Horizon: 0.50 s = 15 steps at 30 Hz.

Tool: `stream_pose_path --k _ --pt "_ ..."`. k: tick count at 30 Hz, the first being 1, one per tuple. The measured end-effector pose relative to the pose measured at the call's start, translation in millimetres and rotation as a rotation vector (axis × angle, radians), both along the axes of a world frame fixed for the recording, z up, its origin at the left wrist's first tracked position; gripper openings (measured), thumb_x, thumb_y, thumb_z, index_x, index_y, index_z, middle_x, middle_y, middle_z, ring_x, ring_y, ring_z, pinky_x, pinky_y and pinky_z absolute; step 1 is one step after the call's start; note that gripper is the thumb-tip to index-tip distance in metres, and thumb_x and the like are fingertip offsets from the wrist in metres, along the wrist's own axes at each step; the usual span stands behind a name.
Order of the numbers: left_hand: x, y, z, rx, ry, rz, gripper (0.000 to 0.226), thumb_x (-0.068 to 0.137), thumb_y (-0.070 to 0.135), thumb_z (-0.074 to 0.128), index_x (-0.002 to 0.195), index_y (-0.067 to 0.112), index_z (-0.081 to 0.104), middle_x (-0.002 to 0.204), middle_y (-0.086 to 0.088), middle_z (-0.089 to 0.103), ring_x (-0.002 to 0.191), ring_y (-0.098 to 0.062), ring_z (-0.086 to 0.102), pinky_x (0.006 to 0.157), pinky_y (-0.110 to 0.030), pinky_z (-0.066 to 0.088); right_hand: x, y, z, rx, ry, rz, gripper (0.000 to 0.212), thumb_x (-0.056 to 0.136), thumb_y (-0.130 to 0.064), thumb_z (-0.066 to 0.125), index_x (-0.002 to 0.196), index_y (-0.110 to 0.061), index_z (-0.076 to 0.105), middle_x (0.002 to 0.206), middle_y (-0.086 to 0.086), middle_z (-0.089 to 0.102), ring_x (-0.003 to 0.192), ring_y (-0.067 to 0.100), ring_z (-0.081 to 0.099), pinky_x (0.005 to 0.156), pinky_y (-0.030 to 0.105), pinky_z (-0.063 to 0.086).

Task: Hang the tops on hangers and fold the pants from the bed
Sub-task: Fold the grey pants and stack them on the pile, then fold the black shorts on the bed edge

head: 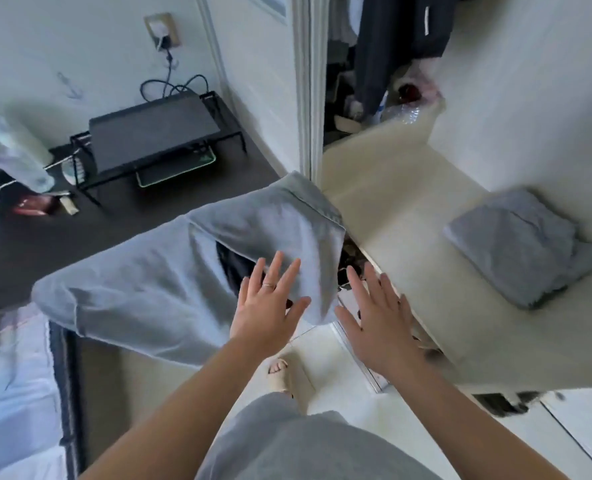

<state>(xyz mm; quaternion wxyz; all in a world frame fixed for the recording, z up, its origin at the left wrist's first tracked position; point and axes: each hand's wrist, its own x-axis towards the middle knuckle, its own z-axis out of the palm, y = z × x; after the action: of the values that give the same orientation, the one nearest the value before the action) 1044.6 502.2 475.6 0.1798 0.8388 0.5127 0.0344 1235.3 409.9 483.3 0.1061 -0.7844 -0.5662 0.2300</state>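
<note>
Head cam: folded grey garment [523, 244] on white surface [408, 209], desk [45, 237] left.

Light grey pants [183, 271], grey folded garment [519, 244] on a cream surface [408, 209], black stand [156, 133] on dark carpet [62, 237]

Cool, soft, daylight-like light fills your view, and shadows are faint. The white bed [391, 202] and the wall [530, 116] beyond it run bright, nearly washed out, while the dark desk [131, 216] loses detail. Motion blur smears the grey garment [169, 282] and the picture's left edge. Straight lines bow toward the corners.
</note>
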Motion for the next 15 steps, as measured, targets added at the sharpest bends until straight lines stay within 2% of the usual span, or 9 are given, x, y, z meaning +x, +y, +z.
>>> stream_pose_path --k 8,15 --pt "-153 -70 9 -0.002 -0.022 0.401 0.072 0.089 0.077 0.006 0.155 0.051 -0.004 0.166 0.017 -0.014 0.153 -0.016 -0.019 0.124 -0.045 -0.002 -126 12 12 0.043 0.078 0.355 0.066 0.101 -0.058 0.031 0.153 -0.051 -0.009 0.165 -0.018 -0.018 0.152 0.011 -0.017 0.122 0.049 -0.006" --pt "-304 -142 18 0.036 -0.042 0.727 0.070 0.091 0.075 0.015 0.156 0.051 0.000 0.167 0.017 -0.011 0.154 -0.017 -0.015 0.125 -0.048 0.001 -284 3 21 0.051 0.047 0.699 0.067 0.099 -0.062 0.027 0.155 -0.047 -0.008 0.167 -0.013 -0.014 0.154 0.017 -0.012 0.122 0.053 0.001"
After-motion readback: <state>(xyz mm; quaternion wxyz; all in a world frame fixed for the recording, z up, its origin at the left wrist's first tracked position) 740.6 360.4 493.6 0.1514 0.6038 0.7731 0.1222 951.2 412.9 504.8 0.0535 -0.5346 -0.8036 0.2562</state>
